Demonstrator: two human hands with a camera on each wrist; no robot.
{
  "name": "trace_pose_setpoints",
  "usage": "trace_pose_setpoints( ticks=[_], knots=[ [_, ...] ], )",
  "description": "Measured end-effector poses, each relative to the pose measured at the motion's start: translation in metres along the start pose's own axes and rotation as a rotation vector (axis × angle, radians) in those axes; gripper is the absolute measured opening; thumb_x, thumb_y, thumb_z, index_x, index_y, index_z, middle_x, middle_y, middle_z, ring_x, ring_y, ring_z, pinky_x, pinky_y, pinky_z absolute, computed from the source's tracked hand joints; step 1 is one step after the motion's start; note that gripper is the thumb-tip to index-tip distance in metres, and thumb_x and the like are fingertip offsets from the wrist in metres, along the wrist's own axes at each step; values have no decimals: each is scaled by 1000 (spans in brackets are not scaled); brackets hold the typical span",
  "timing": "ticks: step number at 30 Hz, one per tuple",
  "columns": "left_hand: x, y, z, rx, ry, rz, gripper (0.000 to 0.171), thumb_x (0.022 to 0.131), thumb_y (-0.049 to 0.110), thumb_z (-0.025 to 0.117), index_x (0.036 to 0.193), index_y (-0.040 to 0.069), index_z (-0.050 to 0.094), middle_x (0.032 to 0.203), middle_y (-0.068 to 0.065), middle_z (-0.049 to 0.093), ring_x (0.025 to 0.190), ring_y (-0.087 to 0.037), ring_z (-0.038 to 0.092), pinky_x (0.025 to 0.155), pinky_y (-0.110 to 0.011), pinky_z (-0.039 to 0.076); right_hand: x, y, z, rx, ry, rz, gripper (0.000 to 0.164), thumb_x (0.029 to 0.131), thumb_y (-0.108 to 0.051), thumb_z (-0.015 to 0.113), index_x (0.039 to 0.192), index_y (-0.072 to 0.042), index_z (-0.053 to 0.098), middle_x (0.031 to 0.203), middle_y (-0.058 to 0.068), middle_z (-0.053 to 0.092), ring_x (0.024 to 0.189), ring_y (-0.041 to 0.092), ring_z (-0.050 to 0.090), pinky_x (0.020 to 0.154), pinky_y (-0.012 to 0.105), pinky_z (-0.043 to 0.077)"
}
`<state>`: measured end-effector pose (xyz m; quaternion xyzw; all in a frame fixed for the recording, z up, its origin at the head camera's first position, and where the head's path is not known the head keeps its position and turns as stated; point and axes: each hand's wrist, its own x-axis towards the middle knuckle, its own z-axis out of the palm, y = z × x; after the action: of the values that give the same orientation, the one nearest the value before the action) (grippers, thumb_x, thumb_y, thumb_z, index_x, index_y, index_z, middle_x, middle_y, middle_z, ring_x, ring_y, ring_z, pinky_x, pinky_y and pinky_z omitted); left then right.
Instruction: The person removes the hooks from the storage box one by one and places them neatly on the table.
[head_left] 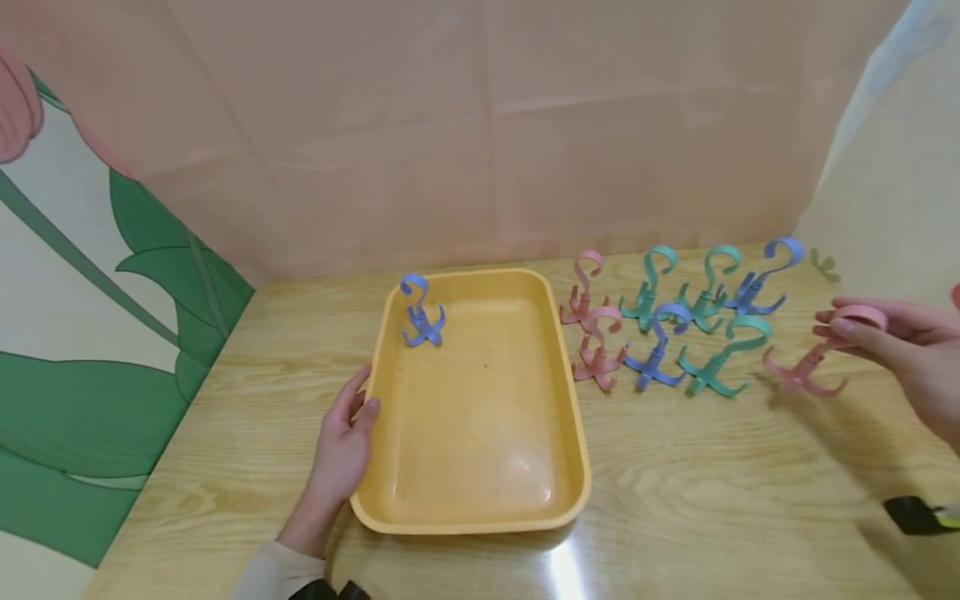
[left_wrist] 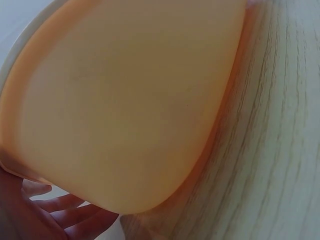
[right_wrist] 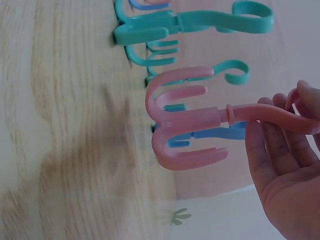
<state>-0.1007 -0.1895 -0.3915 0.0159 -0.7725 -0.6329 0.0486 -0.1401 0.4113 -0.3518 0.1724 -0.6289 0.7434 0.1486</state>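
My right hand (head_left: 918, 350) pinches the curved top of a pink multi-prong hook (head_left: 806, 372), held at the right with its prongs low. The right wrist view shows the fingers (right_wrist: 280, 145) around the hook's bent neck. At the left side of a yellow tray (head_left: 480, 529), my left hand (head_left: 345, 450) grips the rim, thumb on the edge and the other fingers along the outer wall. From the left wrist, the tray's outer side (left_wrist: 125, 110) fills most of the view. A blue hook (head_left: 424, 325) stands inside the tray near its back left corner.
Right of the tray stand more hooks in two rough rows: pink (head_left: 598, 367), blue (head_left: 655, 367) and green (head_left: 712, 371) in front, with pink (head_left: 579, 304), two green ones and a blue hook (head_left: 753, 292) behind. A pinkish covering (head_left: 375, 150) rises behind the wooden table (head_left: 712, 500).
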Motion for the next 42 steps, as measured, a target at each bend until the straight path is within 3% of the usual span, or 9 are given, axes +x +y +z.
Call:
trace_pose_setpoints(
  ticks=[7, 18, 28, 34, 42],
  knots=[
    [0, -1, 0, 3, 4, -10, 50, 106, 5, 45, 156, 11, 37, 123, -27, 59, 101, -39, 65, 77, -34, 58, 0, 1, 4, -196, 58, 103, 33, 94, 14, 60, 127, 9, 62, 103, 5, 76, 90, 11, 73, 81, 12, 51],
    [0, 2, 1, -3, -5, -31, 50, 107, 8, 45, 156, 14, 36, 128, -25, 58, 104, -36, 64, 80, -34, 57, -2, 9, 6, -187, 24, 169, 35, 94, 13, 60, 129, 8, 62, 104, 6, 76, 95, 11, 72, 86, 10, 49],
    [0, 2, 0, -8, -11, -30, 50, 107, 9, 45, 156, 14, 36, 129, -24, 58, 105, -35, 64, 81, -34, 57, -4, 13, 4, -153, 17, 163, 37, 93, 16, 59, 129, 9, 61, 106, 5, 75, 95, 11, 72, 84, 13, 51],
    [0, 2, 0, -2, -9, -26, 50, 107, 8, 45, 156, 13, 36, 129, -25, 58, 105, -36, 64, 81, -33, 57, -4, 14, 4, -208, 23, 201, 36, 93, 13, 61, 128, 4, 64, 107, 1, 75, 96, 7, 71, 84, 10, 49],
    [0, 2, 1, -2, -3, -33, 50, 107, 8, 46, 156, 13, 36, 129, -25, 58, 106, -36, 63, 83, -34, 57, -3, 12, 4, -182, 42, 130, 38, 93, 15, 60, 131, 8, 60, 103, 4, 76, 94, 8, 72, 81, 12, 52]
  ],
)
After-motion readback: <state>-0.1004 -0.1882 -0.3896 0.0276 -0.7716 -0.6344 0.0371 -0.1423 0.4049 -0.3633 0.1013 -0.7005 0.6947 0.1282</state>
